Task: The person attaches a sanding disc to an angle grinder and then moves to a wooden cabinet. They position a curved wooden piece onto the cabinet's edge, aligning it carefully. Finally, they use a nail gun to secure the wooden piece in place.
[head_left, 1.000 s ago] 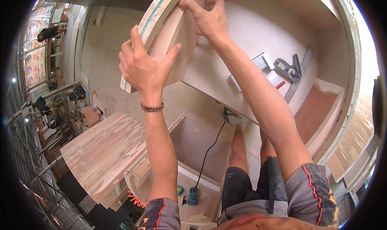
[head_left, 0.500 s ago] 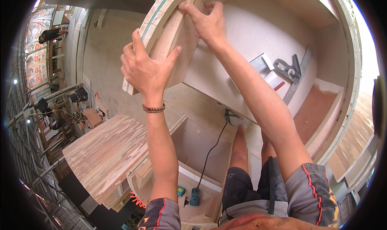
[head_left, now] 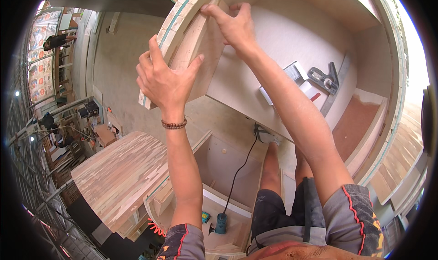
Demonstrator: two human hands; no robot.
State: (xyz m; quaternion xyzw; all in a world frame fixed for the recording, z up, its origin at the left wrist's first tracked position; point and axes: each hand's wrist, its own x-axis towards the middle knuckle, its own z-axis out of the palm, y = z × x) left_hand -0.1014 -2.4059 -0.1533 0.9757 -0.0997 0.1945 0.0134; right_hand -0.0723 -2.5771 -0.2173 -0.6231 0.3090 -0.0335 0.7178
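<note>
My left hand (head_left: 165,83) wraps over the lower end of a curved cabinet rim (head_left: 169,31), a pale wooden edge with a teal stripe. Its fingers lie on the outer side and its thumb reaches across to a wooden board (head_left: 195,40) set against the inside of the rim. Closed over the upper part of that board is my right hand (head_left: 238,31), thumb on its near edge, the other fingers partly hidden behind. Inside the cabinet, on its pale panel (head_left: 278,27), lie a combination square (head_left: 325,80), a white-and-grey box (head_left: 295,72) and a red-handled tool (head_left: 315,96).
Below stands another open cabinet section (head_left: 223,153) with a teal power tool (head_left: 221,223), whose black cord (head_left: 242,169) runs up near my foot. A curved top of laminated strips (head_left: 121,173) is at lower left. Farther off, a person (head_left: 57,41) is visible beyond the concrete floor (head_left: 125,64).
</note>
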